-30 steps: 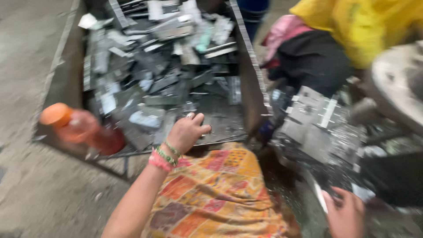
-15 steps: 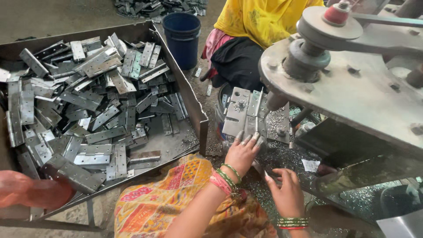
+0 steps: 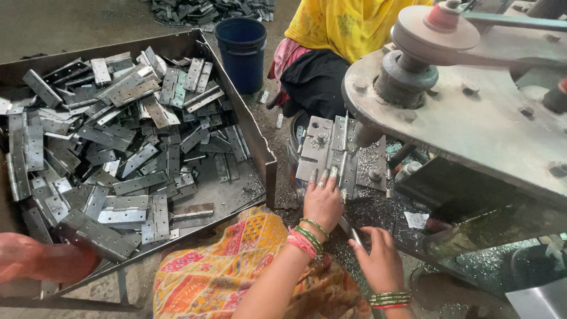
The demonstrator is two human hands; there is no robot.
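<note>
Hinge (image 3: 331, 155) is sitting on the machine bed under the spindle, w/ left hand (image 3: 323, 201) pressing it flat, fingers spread. Right hand (image 3: 378, 257) is gripping a thin metal strip. Tray (image 3: 267, 155) beside is holding loads more hinges, so plenty left.

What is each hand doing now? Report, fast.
Left hand: open, fingertips on the hinge plate.
Right hand: closed on a thin metal piece.

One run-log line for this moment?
left hand: fingers on grey metal hinge plate under drill | right hand: on chip-strewn table | open tray of hinges left
</note>
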